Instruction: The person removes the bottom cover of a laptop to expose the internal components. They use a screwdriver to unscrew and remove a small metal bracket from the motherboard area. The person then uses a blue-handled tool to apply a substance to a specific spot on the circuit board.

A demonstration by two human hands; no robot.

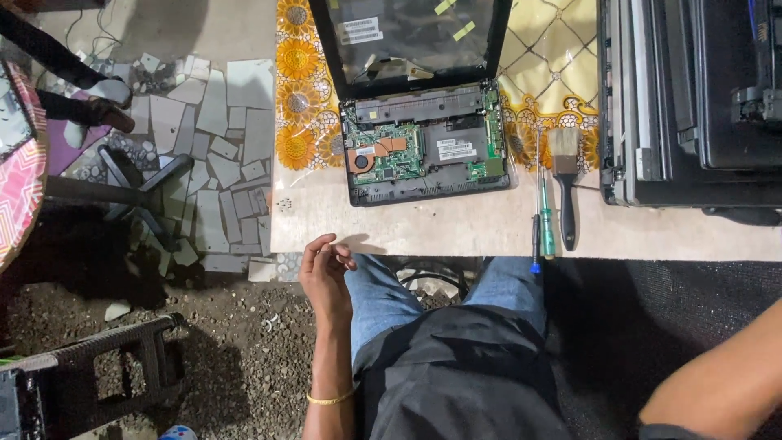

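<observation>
Head view: the left hand (326, 273) sits at the near edge of the surface (456, 224), close to its near left corner, fingers loosely curled, the grip narrow and holding nothing that can be made out. The right hand is out of frame; only a forearm (717, 383) shows at lower right. The opened laptop (425, 143), circuit board bared, lies mid-surface towards the far edge. Right of it lie a brush (565, 179) and green screwdriver (546, 216), near the near edge.
</observation>
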